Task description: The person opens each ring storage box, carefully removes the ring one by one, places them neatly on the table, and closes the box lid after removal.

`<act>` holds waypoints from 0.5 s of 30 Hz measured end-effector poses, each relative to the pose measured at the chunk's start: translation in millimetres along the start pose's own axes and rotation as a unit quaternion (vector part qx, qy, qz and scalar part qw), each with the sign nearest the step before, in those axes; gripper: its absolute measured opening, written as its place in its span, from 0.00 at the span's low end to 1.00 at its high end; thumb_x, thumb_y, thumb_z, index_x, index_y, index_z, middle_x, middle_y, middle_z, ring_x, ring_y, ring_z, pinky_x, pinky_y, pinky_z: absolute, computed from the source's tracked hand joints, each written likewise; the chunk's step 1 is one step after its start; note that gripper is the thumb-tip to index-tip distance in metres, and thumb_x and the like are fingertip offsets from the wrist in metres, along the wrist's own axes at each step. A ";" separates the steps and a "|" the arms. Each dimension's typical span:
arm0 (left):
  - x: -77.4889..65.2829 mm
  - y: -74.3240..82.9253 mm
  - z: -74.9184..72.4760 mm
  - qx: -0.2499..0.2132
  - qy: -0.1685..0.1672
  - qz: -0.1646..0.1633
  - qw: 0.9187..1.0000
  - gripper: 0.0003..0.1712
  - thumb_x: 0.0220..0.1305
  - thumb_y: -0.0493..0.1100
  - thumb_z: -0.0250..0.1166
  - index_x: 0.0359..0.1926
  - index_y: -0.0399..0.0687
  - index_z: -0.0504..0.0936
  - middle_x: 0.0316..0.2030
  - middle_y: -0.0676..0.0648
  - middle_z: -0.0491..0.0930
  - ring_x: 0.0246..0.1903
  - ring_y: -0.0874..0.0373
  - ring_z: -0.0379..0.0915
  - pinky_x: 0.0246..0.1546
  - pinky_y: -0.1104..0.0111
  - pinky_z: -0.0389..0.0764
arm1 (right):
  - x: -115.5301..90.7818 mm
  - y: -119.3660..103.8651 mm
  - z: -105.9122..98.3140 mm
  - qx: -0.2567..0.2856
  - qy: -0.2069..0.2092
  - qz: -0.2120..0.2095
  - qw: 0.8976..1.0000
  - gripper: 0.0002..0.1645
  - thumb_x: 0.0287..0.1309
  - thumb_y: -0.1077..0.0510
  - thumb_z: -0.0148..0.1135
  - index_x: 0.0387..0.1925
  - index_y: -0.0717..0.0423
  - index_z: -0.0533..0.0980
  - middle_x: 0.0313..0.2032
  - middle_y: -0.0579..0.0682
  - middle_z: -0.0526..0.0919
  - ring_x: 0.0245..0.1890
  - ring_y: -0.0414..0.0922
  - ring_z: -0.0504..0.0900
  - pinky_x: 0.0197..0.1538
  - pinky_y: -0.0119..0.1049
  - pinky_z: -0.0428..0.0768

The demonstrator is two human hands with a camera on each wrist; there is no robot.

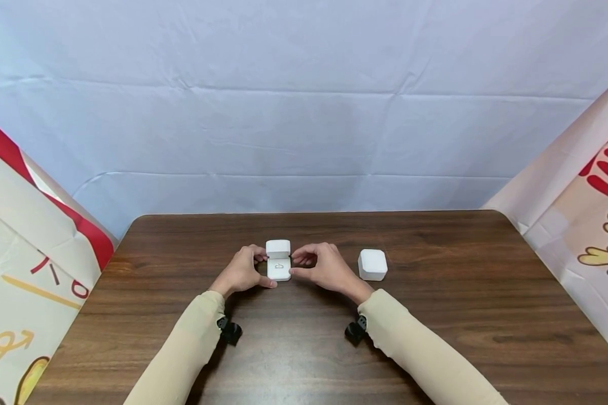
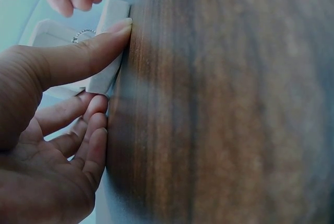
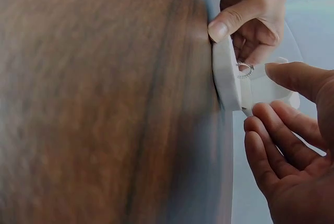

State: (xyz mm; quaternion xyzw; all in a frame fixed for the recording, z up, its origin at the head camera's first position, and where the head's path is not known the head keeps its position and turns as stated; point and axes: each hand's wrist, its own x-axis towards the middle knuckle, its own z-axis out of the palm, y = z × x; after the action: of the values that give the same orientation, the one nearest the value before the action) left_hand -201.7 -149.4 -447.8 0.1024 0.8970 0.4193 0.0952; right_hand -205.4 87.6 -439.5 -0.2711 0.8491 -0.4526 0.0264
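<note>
A small white ring box (image 1: 278, 271) stands on the table with its lid (image 1: 278, 248) raised at the back. A silver ring (image 1: 279, 266) stands upright in its base; the left wrist view shows the ring (image 2: 83, 35) partly behind the thumb. My left hand (image 1: 243, 270) holds the base at its left side, thumb at the front corner and fingers along the side. Beside the box's right side is my right hand (image 1: 326, 267), its fingers loosely bent. In the right wrist view the right hand (image 3: 297, 140) has its fingertips close to the box; contact is unclear.
A second white box (image 1: 372, 265), closed, sits right of my right hand, near that wrist. The brown wooden table (image 1: 461, 270) extends to both sides. A pale cloth (image 1: 294, 129) hangs behind its far edge, and printed cloths hang at left and right.
</note>
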 end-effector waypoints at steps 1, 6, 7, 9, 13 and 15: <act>-0.1 0.4 0.0 0.000 0.000 -0.001 1.000 0.34 0.41 0.37 0.86 0.50 0.34 0.81 0.47 0.42 0.77 0.48 0.46 0.72 0.53 0.53 0.74 | 0.0 0.0 0.8 -0.002 -0.001 -0.001 1.000 0.15 0.56 0.57 0.77 0.42 0.60 0.85 0.35 0.49 0.87 0.34 0.37 0.83 0.41 0.35 0.82; -0.5 1.1 0.2 0.000 0.000 -0.002 1.000 0.34 0.41 0.37 0.86 0.50 0.35 0.81 0.47 0.42 0.77 0.48 0.47 0.72 0.53 0.53 0.74 | 1.6 -0.5 5.1 -0.006 -0.005 0.000 1.000 0.13 0.56 0.57 0.77 0.41 0.59 0.86 0.34 0.48 0.87 0.33 0.36 0.83 0.40 0.33 0.82; -0.4 0.9 0.4 0.000 0.000 -0.002 1.000 0.34 0.41 0.37 0.86 0.50 0.35 0.81 0.47 0.43 0.77 0.48 0.47 0.72 0.53 0.54 0.74 | 2.1 -0.5 6.1 -0.007 -0.004 0.001 1.000 0.12 0.56 0.58 0.77 0.41 0.59 0.86 0.34 0.48 0.87 0.33 0.36 0.83 0.40 0.32 0.82; -0.5 0.5 0.1 0.001 0.000 0.001 1.000 0.34 0.41 0.37 0.86 0.50 0.34 0.81 0.47 0.42 0.77 0.48 0.46 0.72 0.53 0.53 0.74 | 3.2 -0.4 8.0 -0.009 -0.003 0.002 1.000 0.12 0.56 0.59 0.77 0.40 0.59 0.86 0.34 0.48 0.87 0.33 0.36 0.83 0.39 0.32 0.81; 0.0 -0.7 0.1 0.001 -0.001 0.004 1.000 0.33 0.41 0.37 0.86 0.48 0.34 0.81 0.47 0.41 0.78 0.48 0.46 0.73 0.54 0.53 0.74 | 5.4 -1.3 11.6 -0.012 0.000 0.003 1.000 0.11 0.55 0.60 0.77 0.40 0.59 0.86 0.33 0.48 0.87 0.32 0.37 0.83 0.39 0.31 0.81; 0.2 -0.9 -0.1 0.000 -0.001 0.004 1.000 0.32 0.41 0.38 0.86 0.48 0.34 0.81 0.47 0.41 0.78 0.48 0.45 0.73 0.54 0.53 0.74 | 6.4 -2.1 13.2 -0.014 0.001 0.004 1.000 0.10 0.55 0.60 0.77 0.39 0.59 0.86 0.33 0.48 0.87 0.32 0.37 0.83 0.39 0.31 0.81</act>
State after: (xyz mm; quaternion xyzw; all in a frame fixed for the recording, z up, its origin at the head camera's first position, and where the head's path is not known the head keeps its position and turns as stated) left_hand -202.1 -149.9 -448.4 0.1068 0.8964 0.4197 0.0943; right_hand -206.1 73.7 -444.4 -0.2679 0.8564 -0.4408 0.0238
